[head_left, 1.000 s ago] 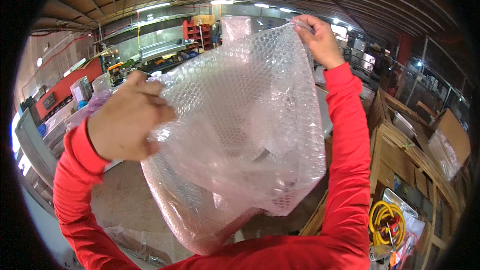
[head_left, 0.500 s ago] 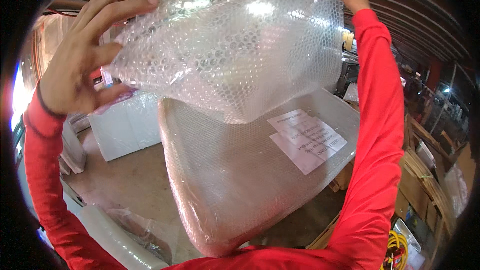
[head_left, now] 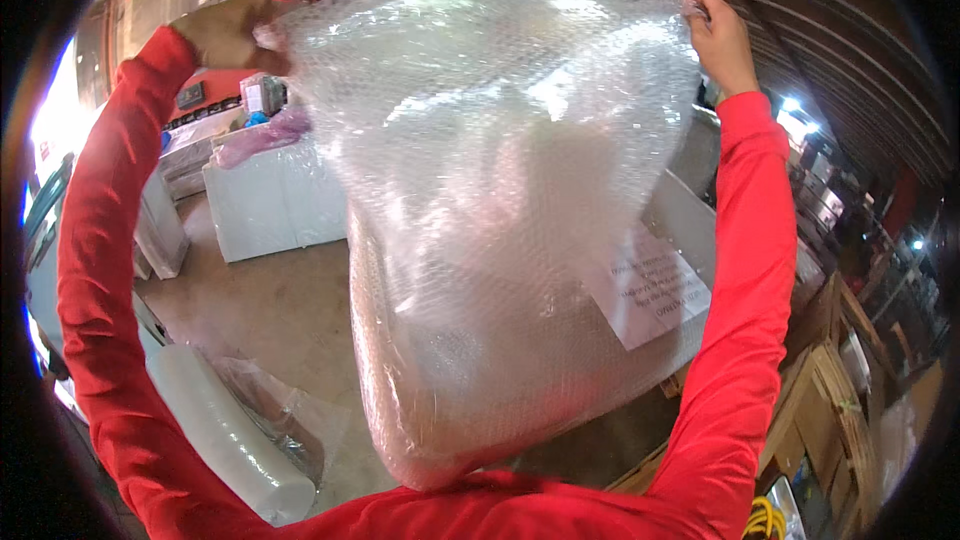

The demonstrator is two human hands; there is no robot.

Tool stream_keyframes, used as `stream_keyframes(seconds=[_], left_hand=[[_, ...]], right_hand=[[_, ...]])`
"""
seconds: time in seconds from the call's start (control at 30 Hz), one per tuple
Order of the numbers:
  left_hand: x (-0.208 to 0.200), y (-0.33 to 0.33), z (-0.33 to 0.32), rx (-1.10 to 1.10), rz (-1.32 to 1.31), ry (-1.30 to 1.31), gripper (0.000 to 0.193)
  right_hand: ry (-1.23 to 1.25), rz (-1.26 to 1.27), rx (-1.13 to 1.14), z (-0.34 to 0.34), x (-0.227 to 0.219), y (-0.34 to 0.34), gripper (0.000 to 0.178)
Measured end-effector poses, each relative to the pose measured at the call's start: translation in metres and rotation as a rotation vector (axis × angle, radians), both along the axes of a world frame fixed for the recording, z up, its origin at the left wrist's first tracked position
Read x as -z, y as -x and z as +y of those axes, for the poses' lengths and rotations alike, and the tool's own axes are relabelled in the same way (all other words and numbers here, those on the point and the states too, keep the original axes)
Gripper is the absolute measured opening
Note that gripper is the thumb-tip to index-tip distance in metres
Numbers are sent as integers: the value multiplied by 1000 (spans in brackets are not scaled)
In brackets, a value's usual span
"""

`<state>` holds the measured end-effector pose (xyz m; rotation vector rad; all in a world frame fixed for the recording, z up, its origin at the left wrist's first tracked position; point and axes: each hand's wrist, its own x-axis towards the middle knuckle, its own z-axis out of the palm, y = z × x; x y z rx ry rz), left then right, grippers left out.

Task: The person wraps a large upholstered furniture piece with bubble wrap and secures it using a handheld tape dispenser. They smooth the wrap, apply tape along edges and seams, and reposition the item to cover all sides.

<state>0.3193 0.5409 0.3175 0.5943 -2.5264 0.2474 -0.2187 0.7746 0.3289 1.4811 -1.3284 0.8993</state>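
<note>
A loose sheet of clear bubble wrap (head_left: 480, 130) hangs spread between my raised hands. Its upper left corner is gripped by my left hand (head_left: 235, 35), fingers closed. My right hand (head_left: 722, 38) pinches the upper right corner. The sheet's lower part drapes in front of a large flat item (head_left: 520, 390) bundled in bubble wrap, with rounded corners, close to my body. Printed white paper (head_left: 655, 295) lies on the item's right part, partly seen through the sheet. What is inside the wrapping cannot be made out.
To the left lie a roll of white wrapping material (head_left: 225, 440) and crumpled clear plastic on the floor. A white plastic-covered box (head_left: 275, 200) stands farther back with a pink plastic bundle (head_left: 262, 137) on top. Wooden frames (head_left: 825, 410) and a yellow cable (head_left: 765, 518) are at the right.
My left hand, open with fingers spread before, is now closed on the sheet's corner. The sheet has been stretched wider and hangs lower over the wrapped item. My right hand keeps its grip.
</note>
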Motion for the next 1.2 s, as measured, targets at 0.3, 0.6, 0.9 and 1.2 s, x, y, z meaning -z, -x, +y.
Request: stream_keyframes(seconds=[0.3,0.6,0.9,1.2], left_hand=[[-38,3,31,224,275,-2,28],[-47,16,71,66,281,417,24],[-55,10,31,-112,-31,54,28],[-57,61,-7,-249,359,236,11]], right_hand=[[-229,-235,-175,33,0,27,18],[142,-231,-128,75,-18,19,27],[-418,-135,-177,69,2,34,12],[112,-128,228,9,-35,55,24]])
